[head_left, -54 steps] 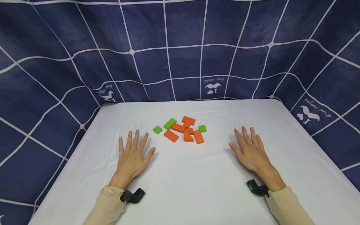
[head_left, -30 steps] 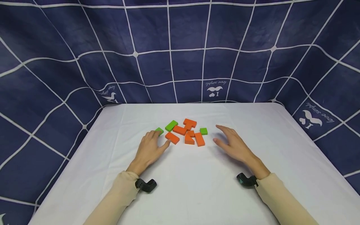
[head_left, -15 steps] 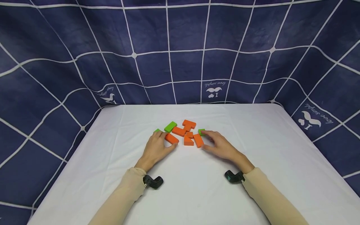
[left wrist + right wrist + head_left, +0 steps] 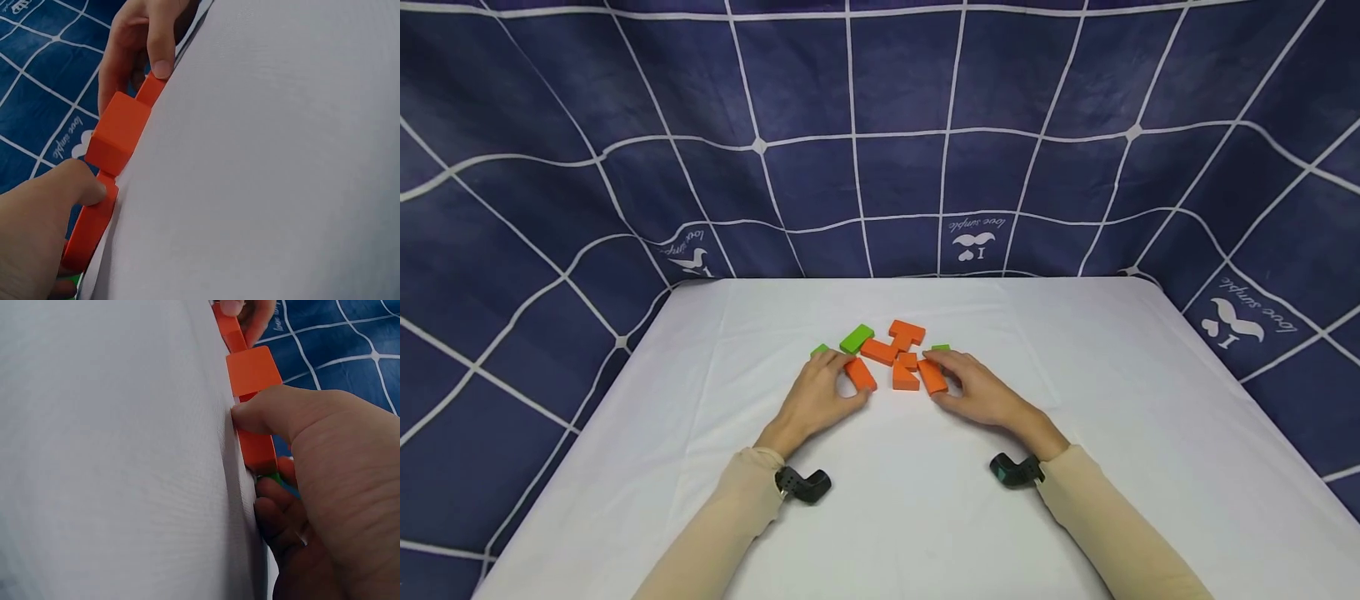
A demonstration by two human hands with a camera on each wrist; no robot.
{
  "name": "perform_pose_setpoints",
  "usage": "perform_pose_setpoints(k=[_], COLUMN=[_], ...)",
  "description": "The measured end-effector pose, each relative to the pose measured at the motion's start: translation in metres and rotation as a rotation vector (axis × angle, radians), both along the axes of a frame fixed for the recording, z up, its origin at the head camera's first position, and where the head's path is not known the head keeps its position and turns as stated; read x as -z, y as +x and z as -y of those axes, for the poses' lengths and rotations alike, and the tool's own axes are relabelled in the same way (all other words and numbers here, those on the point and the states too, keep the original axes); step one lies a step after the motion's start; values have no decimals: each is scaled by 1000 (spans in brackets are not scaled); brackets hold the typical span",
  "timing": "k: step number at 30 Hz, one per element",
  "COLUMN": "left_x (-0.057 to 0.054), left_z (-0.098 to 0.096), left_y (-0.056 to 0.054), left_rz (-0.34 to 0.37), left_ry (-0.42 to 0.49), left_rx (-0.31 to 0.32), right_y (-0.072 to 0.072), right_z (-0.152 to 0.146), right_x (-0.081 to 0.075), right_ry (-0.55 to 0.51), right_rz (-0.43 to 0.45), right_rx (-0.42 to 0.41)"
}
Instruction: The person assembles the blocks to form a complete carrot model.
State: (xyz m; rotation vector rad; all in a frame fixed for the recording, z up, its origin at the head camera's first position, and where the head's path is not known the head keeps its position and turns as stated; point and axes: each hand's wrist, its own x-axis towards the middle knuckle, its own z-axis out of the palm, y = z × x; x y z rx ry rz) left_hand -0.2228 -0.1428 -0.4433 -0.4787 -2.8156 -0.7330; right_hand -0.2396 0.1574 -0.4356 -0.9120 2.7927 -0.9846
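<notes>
White tabletop spreads toward six o'clock. Flanking an orange triangle, the left hand pinches one orange block at nine, the right hand a second orange block at three. Beyond: small orange square, orange bar, orange T, possibly two pieces. Three greens: green bar at ten, part-hidden green blocks past both hands. Navy curtain walls the far edge.

Both hands each pinch an orange block.

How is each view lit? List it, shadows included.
Head: bright, even, soft shadow beside the beige fabric right sleeve on the white tablecloth; left wrist: dimmer, cloth greyish, edges of the middle orange block clear; right wrist: dark shadow band on the cloth beside the bare right hand.
</notes>
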Motion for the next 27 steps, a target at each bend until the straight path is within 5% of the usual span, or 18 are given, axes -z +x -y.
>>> perform_pose_setpoints(k=[14,27], left_x=[-5,-10], left_z=[5,1], left_y=[15,32], left_rz=[29,70], left_ry=[93,100], left_rx=[125,258], right_y=[4,27], right_z=[-5,14], right_x=[6,1], right_ry=[-97,-189], right_rz=[-54,-58], right_rx=[67,-48])
